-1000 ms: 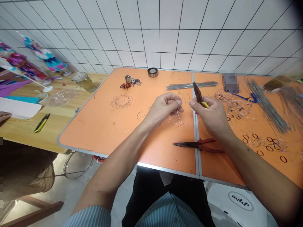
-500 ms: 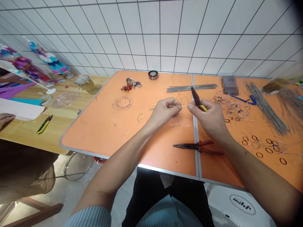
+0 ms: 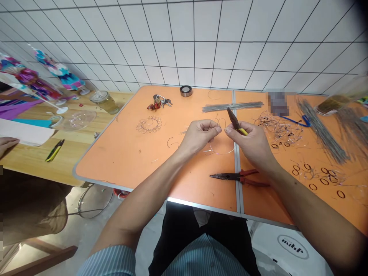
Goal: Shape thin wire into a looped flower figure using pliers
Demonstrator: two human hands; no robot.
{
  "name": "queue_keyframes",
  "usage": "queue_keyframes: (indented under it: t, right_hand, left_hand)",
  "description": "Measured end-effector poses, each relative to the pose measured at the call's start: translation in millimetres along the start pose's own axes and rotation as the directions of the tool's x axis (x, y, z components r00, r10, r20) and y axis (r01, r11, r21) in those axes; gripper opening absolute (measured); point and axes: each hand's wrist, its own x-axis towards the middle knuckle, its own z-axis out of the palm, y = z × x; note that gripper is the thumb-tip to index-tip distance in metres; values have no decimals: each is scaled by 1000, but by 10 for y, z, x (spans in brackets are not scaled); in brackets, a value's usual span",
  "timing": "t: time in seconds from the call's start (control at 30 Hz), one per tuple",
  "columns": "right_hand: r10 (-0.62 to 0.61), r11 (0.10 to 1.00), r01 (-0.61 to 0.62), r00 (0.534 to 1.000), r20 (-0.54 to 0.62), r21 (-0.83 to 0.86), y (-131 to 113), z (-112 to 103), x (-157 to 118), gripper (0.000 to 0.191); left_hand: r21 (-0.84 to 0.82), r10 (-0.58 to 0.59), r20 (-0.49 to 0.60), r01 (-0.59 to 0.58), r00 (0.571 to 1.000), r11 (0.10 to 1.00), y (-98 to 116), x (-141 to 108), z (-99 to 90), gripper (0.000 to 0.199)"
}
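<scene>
My left hand (image 3: 201, 136) pinches a thin wire (image 3: 227, 153) between thumb and fingertips; part of it curves down below the fingers in a loose loop. Close beside it, my right hand (image 3: 254, 142) is closed around pliers (image 3: 233, 118) with dark jaws and a yellow handle, jaws pointing up and away. The right thumb and forefinger also meet near the wire, but whether they grip it I cannot tell. Red-handled long-nose pliers (image 3: 230, 176) lie on the orange table (image 3: 161, 161) below my hands. A flower-shaped wire ring (image 3: 148, 124) rests to the left.
Straight wires (image 3: 221, 108) lie behind my hands, and another wire bundle (image 3: 324, 132) to the right. Tangled wire (image 3: 283, 128) and several dark rings (image 3: 312, 187) are scattered there. Keys (image 3: 162, 102) and a tape roll (image 3: 186, 91) sit at the back. Another person's hand (image 3: 8, 143) is far left.
My right hand has shifted slightly left toward the left hand, with the pliers' tip moving left. The wire below my fingers has changed shape a little.
</scene>
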Motion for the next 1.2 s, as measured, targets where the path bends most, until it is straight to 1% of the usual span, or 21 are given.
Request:
queue_keyframes:
  t: [0.23, 0.4, 0.63, 0.73, 0.83, 0.9, 1.0, 1.07, 1.2]
  right_hand:
    - [-5, 1000, 6, 998, 66, -19, 9, -11, 45, 22]
    - [3, 1000, -1, 998, 58, -25, 29, -9, 58, 23]
    - [15, 999, -17, 998, 59, 33, 55, 11, 50, 21]
    - [28, 998, -32, 997, 69, 63, 60, 26, 44, 22]
    - [19, 998, -24, 996, 85, 52, 73, 23, 47, 23]
    - [-10, 999, 6, 994, 109, 37, 94, -10, 61, 26]
    - [-44, 999, 43, 988, 148, 12, 130, -106, 96, 36]
    - [-49, 999, 50, 988, 149, -3, 138, -173, 117, 41]
    - [-63, 996, 72, 986, 152, -52, 91, -225, 125, 36]
  left_hand:
    - [36, 13, 34, -14, 999, 999, -41, 30, -28, 38]
    - [46, 5, 52, -8, 999, 999, -37, 31, -29, 38]
    - [38, 17, 66, -19, 998, 999, -43, 24, -22, 37]
    - [46, 8, 59, -11, 998, 999, -48, 20, -14, 38]
    - [42, -7, 39, 6, 999, 999, -36, 14, -13, 37]
    - [33, -15, 19, 14, 1000, 999, -20, 13, -24, 35]
    - [13, -19, 0, 19, 1000, 1000, -2, 19, -47, 33]
    - [6, -23, 4, 23, 1000, 1000, -2, 23, -56, 32]
    - [30, -28, 60, 26, 998, 999, -25, 14, -46, 27]
